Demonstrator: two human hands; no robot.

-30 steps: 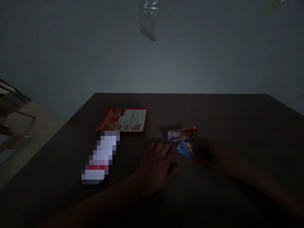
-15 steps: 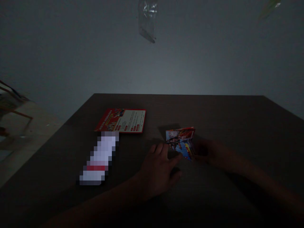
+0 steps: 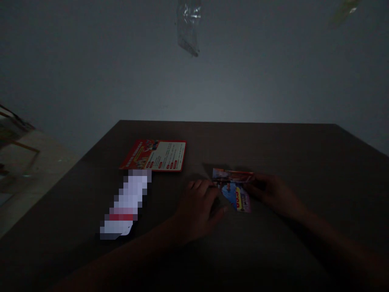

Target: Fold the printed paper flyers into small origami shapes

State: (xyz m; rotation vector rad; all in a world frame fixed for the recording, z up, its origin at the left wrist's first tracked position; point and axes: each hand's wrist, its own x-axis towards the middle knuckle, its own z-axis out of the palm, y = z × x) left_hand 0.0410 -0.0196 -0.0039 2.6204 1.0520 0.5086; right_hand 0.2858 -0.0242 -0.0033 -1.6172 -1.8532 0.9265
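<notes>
A small, colourful folded leaflet (image 3: pixel 232 194) stands partly opened on the dark table, its back part raised and its blue front part lying lower. At its right side, my right hand (image 3: pixel 278 195) grips the raised part between thumb and fingers. My left hand (image 3: pixel 197 211) rests palm down by the leaflet's left edge. Its fingers are bent, with the fingertips at or touching that edge, and the thumb is held apart. Dim light hides the exact contact.
On the left of the table (image 3: pixel 267 142) lies a red and white printed card or booklet (image 3: pixel 172 156). In front of it is a bright, pixelated phone-like object (image 3: pixel 127 202). A clear plastic bag (image 3: pixel 189 28) hangs against the wall behind.
My right hand has moved up to the leaflet's raised back part, which now leans lower. More of the blue and yellow front shows. My left index finger has drawn back off it.
</notes>
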